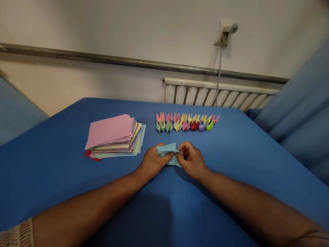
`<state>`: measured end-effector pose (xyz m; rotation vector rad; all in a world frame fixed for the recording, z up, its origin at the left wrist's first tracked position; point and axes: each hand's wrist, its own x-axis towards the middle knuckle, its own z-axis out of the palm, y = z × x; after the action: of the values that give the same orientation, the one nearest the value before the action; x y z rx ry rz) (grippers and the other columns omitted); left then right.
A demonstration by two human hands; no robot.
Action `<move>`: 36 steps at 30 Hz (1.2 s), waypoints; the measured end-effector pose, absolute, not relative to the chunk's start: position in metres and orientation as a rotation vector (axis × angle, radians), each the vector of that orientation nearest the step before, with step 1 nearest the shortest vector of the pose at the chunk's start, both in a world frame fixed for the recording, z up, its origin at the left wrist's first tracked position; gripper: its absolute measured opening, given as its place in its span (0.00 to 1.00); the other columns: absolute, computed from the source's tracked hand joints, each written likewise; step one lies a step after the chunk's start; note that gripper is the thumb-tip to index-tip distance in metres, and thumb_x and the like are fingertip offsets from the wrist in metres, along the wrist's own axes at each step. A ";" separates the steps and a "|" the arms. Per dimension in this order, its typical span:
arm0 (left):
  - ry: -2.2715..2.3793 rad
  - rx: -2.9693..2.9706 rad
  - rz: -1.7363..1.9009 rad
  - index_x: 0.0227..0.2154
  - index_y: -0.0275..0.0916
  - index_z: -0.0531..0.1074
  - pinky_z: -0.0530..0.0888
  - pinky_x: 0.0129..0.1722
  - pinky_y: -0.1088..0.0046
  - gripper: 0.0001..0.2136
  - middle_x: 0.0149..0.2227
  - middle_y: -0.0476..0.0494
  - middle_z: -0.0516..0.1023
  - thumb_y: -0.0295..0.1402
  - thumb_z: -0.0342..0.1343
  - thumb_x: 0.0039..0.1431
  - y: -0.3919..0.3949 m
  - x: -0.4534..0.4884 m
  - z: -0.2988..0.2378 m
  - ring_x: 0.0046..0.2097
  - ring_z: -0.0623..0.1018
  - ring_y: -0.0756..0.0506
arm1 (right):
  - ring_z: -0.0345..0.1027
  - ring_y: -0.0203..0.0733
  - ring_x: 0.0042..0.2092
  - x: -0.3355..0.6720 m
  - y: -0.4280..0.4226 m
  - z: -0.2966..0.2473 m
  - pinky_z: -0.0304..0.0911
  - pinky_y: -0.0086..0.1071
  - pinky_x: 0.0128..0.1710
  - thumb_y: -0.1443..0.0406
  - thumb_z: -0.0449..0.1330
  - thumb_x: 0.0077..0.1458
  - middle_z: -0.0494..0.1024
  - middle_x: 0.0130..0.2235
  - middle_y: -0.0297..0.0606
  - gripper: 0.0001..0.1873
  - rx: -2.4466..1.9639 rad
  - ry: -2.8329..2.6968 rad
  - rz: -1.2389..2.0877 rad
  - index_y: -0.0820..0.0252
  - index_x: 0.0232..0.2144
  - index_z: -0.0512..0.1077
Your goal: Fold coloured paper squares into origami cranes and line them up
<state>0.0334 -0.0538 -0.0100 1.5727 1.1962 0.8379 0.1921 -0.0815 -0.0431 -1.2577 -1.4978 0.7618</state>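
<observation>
A light blue sheet of paper (168, 151), partly folded, lies between both of my hands on the blue table (77, 185). My left hand (152, 163) pinches its left side with closed fingers. My right hand (192, 159) grips its right side, fingers curled over a fold. Beyond the hands stand two rows of small folded paper figures (186, 122) in pink, yellow, green, red and purple. A stack of coloured paper sheets (114, 137), pink on top, rests to the left of the hands.
The blue cloth covers the whole table. Behind it is a white wall with a metal pipe (102, 59), a radiator (218, 94) and a wall socket (224, 32) with a hanging cord. Blue fabric (303, 116) rises at the right.
</observation>
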 end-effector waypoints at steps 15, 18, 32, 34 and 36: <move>0.922 1.363 0.753 0.31 0.34 0.73 0.66 0.30 0.76 0.11 0.28 0.51 0.72 0.37 0.61 0.48 -0.051 0.025 -0.004 0.29 0.69 0.50 | 0.64 0.38 0.36 0.199 -0.092 -0.024 0.62 0.32 0.37 0.68 0.55 0.57 0.68 0.35 0.38 0.05 -1.047 -1.854 0.415 0.59 0.37 0.70; 0.937 1.366 0.738 0.33 0.34 0.74 0.68 0.32 0.75 0.14 0.29 0.49 0.74 0.39 0.62 0.48 -0.051 0.024 -0.004 0.30 0.70 0.49 | 0.64 0.37 0.36 0.201 -0.090 -0.025 0.62 0.32 0.37 0.68 0.54 0.58 0.68 0.34 0.38 0.05 -1.049 -1.837 0.442 0.59 0.34 0.70; 0.986 1.311 0.774 0.28 0.34 0.75 0.68 0.29 0.75 0.16 0.26 0.47 0.76 0.45 0.61 0.50 -0.052 0.027 -0.004 0.28 0.72 0.49 | 0.56 0.30 0.22 0.192 -0.080 -0.037 0.55 0.25 0.21 0.54 0.63 0.48 0.63 0.21 0.26 0.16 -1.013 -1.304 1.333 0.58 0.26 0.64; 0.991 1.332 0.774 0.26 0.34 0.74 0.66 0.27 0.76 0.16 0.24 0.49 0.74 0.46 0.59 0.52 -0.053 0.027 -0.004 0.26 0.70 0.50 | 0.54 0.29 0.21 0.193 -0.079 -0.037 0.54 0.25 0.20 0.53 0.65 0.45 0.62 0.20 0.25 0.19 -1.019 -1.281 1.377 0.58 0.23 0.62; 0.999 1.337 0.815 0.26 0.34 0.73 0.65 0.27 0.77 0.16 0.24 0.50 0.72 0.46 0.58 0.52 -0.052 0.026 -0.004 0.26 0.69 0.51 | 0.54 0.29 0.21 0.194 -0.079 -0.037 0.53 0.25 0.20 0.53 0.65 0.44 0.62 0.20 0.25 0.19 -1.029 -1.272 1.408 0.58 0.23 0.61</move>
<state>0.0259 -0.0524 -0.0037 1.3369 0.9992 0.8154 0.1942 -0.0787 -0.0369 -1.0291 -1.2720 1.4076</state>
